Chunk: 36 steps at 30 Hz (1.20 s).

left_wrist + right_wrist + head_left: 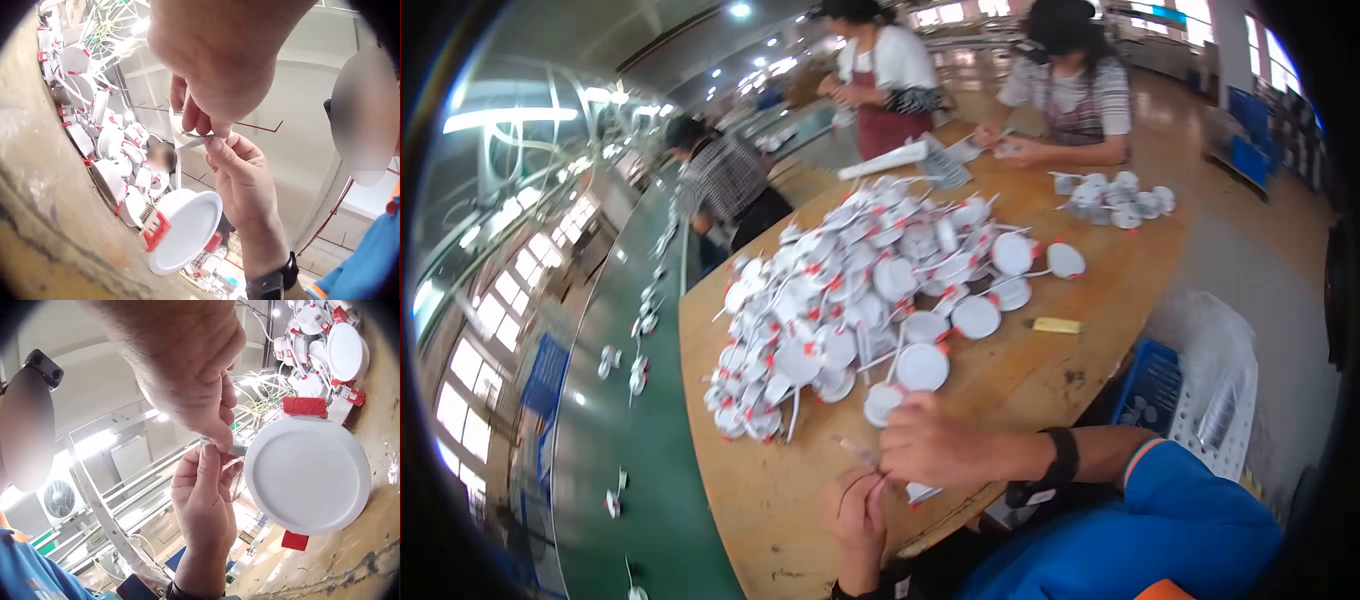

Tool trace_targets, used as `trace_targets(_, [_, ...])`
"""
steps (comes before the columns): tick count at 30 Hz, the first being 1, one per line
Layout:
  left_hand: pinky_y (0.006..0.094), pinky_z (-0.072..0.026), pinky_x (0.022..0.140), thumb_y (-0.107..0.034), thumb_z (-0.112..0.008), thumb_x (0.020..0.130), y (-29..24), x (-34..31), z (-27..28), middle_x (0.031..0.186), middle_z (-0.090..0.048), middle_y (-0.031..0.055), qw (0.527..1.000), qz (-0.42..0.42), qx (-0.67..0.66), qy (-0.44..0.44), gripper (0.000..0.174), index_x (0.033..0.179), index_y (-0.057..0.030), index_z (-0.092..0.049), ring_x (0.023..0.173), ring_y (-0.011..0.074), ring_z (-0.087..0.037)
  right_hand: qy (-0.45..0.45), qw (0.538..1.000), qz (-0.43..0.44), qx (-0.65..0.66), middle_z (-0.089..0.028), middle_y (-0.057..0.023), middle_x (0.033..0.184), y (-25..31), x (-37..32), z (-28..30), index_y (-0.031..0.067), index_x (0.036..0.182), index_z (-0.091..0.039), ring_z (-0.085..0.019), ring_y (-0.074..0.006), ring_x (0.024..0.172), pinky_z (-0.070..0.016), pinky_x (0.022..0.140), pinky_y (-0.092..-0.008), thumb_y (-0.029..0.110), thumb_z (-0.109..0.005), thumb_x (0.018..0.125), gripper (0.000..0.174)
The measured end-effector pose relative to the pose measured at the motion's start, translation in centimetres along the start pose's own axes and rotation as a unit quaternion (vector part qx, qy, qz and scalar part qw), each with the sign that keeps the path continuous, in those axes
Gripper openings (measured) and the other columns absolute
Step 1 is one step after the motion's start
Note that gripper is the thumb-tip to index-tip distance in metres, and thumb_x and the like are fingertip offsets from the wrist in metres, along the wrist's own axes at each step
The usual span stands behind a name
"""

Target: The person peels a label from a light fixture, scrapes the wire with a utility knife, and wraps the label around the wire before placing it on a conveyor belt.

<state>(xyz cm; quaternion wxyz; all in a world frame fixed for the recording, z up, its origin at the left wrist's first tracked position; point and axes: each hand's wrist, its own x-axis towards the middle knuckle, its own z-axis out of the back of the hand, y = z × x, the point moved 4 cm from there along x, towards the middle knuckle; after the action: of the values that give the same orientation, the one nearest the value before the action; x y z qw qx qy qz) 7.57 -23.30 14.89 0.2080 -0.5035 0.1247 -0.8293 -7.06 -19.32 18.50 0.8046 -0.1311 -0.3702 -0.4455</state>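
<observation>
Both hands meet close over the table's near edge, fingertips almost together. My left hand [860, 515] pinches a thin pale cable [179, 164], and my right hand [935, 445] pinches it right beside. In the left wrist view the cable runs up from a round white downlight [187, 232] with a red-tipped spring clip [156, 230]. The right wrist view shows a downlight's white face [306, 475] with red clip ends above and below it. Fingers hide most of the cable's end. Directly beyond the right hand lies another downlight [923, 368].
A big heap of white downlights [840, 290] covers the table's middle; a smaller group [1115, 198] lies at the far right. A yellow object [1056, 325] rests on the wooden table [1020, 370]. Left runs a green conveyor [635, 430]. Several people work beyond; a blue crate [1150, 375] stands right.
</observation>
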Motion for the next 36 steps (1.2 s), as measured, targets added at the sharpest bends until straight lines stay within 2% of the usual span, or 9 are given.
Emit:
trace_targets(2, [0.0337,-0.0471,0.067,0.000,-0.065,0.072,-0.4,1.4,-0.6,0.082,-0.060,0.0108,0.998,-0.050,0.021,0.027,0.011,0.079,-0.0022,-0.057,0.075,0.0258,-0.059,-0.004,1.000,0.015,0.019,-0.043,0.0026,0.067,-1.0,-0.2,0.2,0.0157,0.066,-0.052,-0.047,-0.0149,0.078,-0.0314,0.080,-0.0372,0.018,-0.062,0.067,0.011])
trace_targets(6, [0.0336,-0.0443,0.064,-0.002,-0.063,0.072,-4.1,1.8,1.3,0.079,-0.059,0.0108,0.985,-0.121,0.082,0.090,0.011,0.078,-0.0031,-0.055,0.072,0.0267,-0.057,-0.006,0.998,0.044,0.036,-0.044,0.0040,0.068,1.1,-0.5,1.8,0.0160,0.065,-0.052,-0.048,-0.0144,0.082,-0.0294,0.082,-0.0380,0.018,-0.063,0.065,0.012])
trace_targets(18, [0.0316,-0.0444,0.067,0.004,-0.060,0.072,-5.1,0.3,0.7,0.082,-0.060,0.0130,0.995,0.014,-0.036,0.088,0.010,0.078,-0.0015,-0.054,0.074,0.0257,-0.058,0.068,0.986,0.026,0.152,-0.052,0.0071,0.073,-0.4,-2.0,3.6,0.0184,0.072,-0.060,-0.048,-0.0150,0.088,-0.0261,0.084,-0.0394,0.020,-0.067,0.070,0.006])
trace_targets(21, [0.0308,-0.0448,0.068,0.004,-0.059,0.072,-5.2,0.7,0.4,0.082,-0.060,0.0130,0.993,0.047,-0.072,0.078,0.009,0.077,-0.0009,-0.054,0.074,0.0249,-0.058,0.064,0.981,-0.009,0.181,-0.051,0.0067,0.068,-0.1,-2.1,3.9,0.0171,0.068,-0.059,-0.048,-0.0144,0.083,-0.0273,0.084,-0.0405,0.019,-0.065,0.072,0.008])
trace_targets(26, [0.0292,-0.0443,0.069,0.005,-0.058,0.075,-5.4,0.3,-0.4,0.084,-0.060,0.0125,0.991,0.063,-0.102,0.060,0.007,0.078,-0.0002,-0.054,0.077,0.0223,-0.057,0.108,0.973,-0.054,0.195,-0.055,0.0045,0.074,-1.9,-3.5,3.0,0.0164,0.078,-0.063,-0.050,-0.0145,0.084,-0.0282,0.084,-0.0368,0.024,-0.070,0.069,0.013])
trace_targets(29, [0.0275,-0.0437,0.069,0.004,-0.057,0.078,-5.1,-0.7,-1.1,0.089,-0.060,0.0127,0.977,0.137,-0.150,0.058,0.005,0.078,0.0002,-0.053,0.081,0.0202,-0.056,0.130,0.932,-0.121,0.315,-0.059,0.0020,0.078,-3.4,-4.2,3.4,0.0122,0.079,-0.064,-0.053,-0.0155,0.084,-0.0321,0.083,-0.0337,0.028,-0.074,0.065,0.024])
trace_targets(30, [0.0269,-0.0435,0.069,0.004,-0.057,0.078,-5.0,-1.2,-1.3,0.091,-0.060,0.0129,0.970,0.171,-0.165,0.053,0.005,0.078,0.0004,-0.053,0.082,0.0194,-0.055,0.135,0.911,-0.184,0.342,-0.060,0.0016,0.080,-4.0,-4.8,3.4,0.0092,0.079,-0.063,-0.054,-0.0155,0.084,-0.0357,0.079,-0.0328,0.029,-0.077,0.062,0.030])
trace_targets(32, [0.0259,-0.0432,0.070,0.004,-0.057,0.078,-5.4,-1.0,-1.4,0.093,-0.059,0.0132,0.974,0.148,-0.165,0.052,0.005,0.079,0.0005,-0.054,0.084,0.0185,-0.054,0.088,0.937,-0.166,0.293,-0.060,0.0007,0.081,-4.2,-4.8,4.2,0.0087,0.079,-0.062,-0.054,-0.0168,0.084,-0.0375,0.076,-0.0328,0.030,-0.079,0.061,0.033])
trace_targets(36, [0.0256,-0.0433,0.069,0.005,-0.059,0.077,-5.9,-0.1,-2.1,0.093,-0.059,0.0134,0.984,0.088,-0.151,0.045,0.006,0.079,0.0006,-0.056,0.082,0.0178,-0.054,0.006,0.960,-0.154,0.236,-0.057,0.0023,0.078,-1.6,-4.6,5.6,0.0119,0.077,-0.061,-0.053,-0.0166,0.079,-0.0346,0.077,-0.0335,0.030,-0.079,0.061,0.030])
